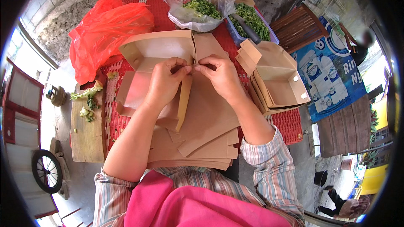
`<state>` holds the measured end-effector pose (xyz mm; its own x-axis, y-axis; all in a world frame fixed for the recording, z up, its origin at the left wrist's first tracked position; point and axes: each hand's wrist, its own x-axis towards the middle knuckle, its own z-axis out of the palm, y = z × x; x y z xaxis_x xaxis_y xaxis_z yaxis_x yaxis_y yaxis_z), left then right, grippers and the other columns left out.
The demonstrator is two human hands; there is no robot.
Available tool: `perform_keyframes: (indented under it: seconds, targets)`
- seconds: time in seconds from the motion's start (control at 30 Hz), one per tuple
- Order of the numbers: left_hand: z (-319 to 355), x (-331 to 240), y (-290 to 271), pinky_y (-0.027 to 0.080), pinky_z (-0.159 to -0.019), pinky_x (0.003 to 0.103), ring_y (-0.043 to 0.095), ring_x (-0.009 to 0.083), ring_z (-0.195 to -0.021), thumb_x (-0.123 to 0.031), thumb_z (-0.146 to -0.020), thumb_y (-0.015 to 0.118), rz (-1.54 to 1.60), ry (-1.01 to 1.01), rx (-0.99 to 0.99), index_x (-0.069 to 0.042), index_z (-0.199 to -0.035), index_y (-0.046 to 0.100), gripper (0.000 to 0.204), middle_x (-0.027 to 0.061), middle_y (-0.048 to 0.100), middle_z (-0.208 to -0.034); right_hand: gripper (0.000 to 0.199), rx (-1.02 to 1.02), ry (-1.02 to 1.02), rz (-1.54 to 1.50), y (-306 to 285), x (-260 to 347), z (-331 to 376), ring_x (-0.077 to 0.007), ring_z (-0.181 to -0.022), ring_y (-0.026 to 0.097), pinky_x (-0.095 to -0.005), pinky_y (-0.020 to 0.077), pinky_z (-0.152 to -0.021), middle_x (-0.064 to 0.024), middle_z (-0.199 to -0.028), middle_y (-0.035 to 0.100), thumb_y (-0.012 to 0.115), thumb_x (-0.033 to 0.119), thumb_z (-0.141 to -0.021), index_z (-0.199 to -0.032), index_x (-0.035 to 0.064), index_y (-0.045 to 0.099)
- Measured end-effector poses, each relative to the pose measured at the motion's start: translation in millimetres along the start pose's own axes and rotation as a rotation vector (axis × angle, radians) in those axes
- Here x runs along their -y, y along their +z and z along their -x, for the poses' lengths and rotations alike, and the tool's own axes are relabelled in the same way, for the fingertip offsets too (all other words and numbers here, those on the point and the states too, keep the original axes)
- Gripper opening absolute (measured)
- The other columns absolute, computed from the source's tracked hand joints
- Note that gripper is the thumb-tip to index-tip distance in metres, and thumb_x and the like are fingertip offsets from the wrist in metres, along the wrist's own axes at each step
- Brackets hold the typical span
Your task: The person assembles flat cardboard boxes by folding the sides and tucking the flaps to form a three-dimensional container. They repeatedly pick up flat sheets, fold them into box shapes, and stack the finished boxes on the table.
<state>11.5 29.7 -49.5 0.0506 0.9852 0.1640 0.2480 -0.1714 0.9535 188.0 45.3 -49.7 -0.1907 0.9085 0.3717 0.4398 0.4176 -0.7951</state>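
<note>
Both my hands meet at one corner of a brown cardboard box [162,44] that is partly folded up, its inside pale and its lid side raised. My left hand [167,77] pinches the box's edge near that corner with thumb and forefinger. Right beside it, my right hand [219,75] pinches the same corner, fingertips almost touching the left ones. The fingers hide the tab or slot between them. Beneath lies a stack of flat brown cardboard blanks [210,117], reaching toward my lap.
Folded boxes [282,80] are stacked at the right. Behind stand a plastic bag [200,0] and a blue tray [273,38] of chopped greens, with a dark-handled knife [248,30] across the tray. A red plastic bag [107,33] and a wooden board [87,130] with vegetable scraps are at left.
</note>
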Motion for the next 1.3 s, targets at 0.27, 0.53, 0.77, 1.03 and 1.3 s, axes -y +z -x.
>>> perform_keyframes:
  seconds: [0.27,0.53,0.77,1.03,1.3]
  targets:
    - [-2.6,0.6,-2.9,0.051,-0.076,0.027,0.065,0.0108,-0.085,-0.006,-0.09,0.068,0.138,0.001,0.033,0.004,-0.105,0.067,0.018,0.0068,0.071,-0.091,0.012,-0.046,0.128,-0.143,-2.4,9.6,2.0,-0.0095,-0.075,0.069,-0.0231,0.0506,-0.066,-0.0068,-0.081,0.073,0.071,0.006,-0.088,-0.097,-0.002,0.071]
    - [-4.9,2.9,-3.1,0.05,-0.072,0.025,0.061,0.008,-0.081,-0.004,-0.087,0.072,0.152,0.01,0.081,0.003,-0.102,0.067,0.018,0.004,0.069,-0.087,0.01,-0.029,0.047,-0.115,-0.7,11.8,3.9,-0.013,-0.07,0.066,-0.0264,0.0506,-0.064,-0.011,-0.081,0.071,0.069,0.004,-0.087,-0.093,-0.0031,0.069]
    - [-5.2,7.1,-2.9,0.05,-0.072,0.025,0.061,0.0086,-0.08,-0.004,-0.088,0.071,0.196,0.05,0.095,0.004,-0.104,0.065,0.019,0.0049,0.07,-0.089,0.008,-0.016,0.124,-0.192,2.6,15.6,4.6,-0.0119,-0.071,0.066,-0.0257,0.0507,-0.066,-0.0094,-0.08,0.071,0.07,0.002,-0.085,-0.092,-0.0027,0.069]
    - [-4.4,6.1,-1.8,0.052,-0.076,0.028,0.065,0.0126,-0.084,-0.001,-0.087,0.067,0.08,0.098,0.069,0.004,-0.106,0.066,0.019,0.0077,0.071,-0.092,0.01,0.057,0.009,-0.073,-3.6,13.0,3.6,-0.0111,-0.076,0.068,-0.0261,0.0531,-0.069,-0.0076,-0.081,0.071,0.068,0.006,-0.09,-0.094,-0.0035,0.068]
    - [-2.2,12.9,4.0,0.052,-0.082,0.035,0.068,0.0244,-0.091,0.008,-0.085,0.056,-0.074,0.296,0.036,0.004,-0.11,0.064,0.027,0.018,0.07,-0.099,0.019,-0.062,-0.041,0.091,2.4,23.7,5.0,-0.0248,-0.076,0.07,-0.035,0.0543,-0.07,-0.0162,-0.086,0.07,0.071,0.011,-0.088,-0.101,-0.0016,0.066]
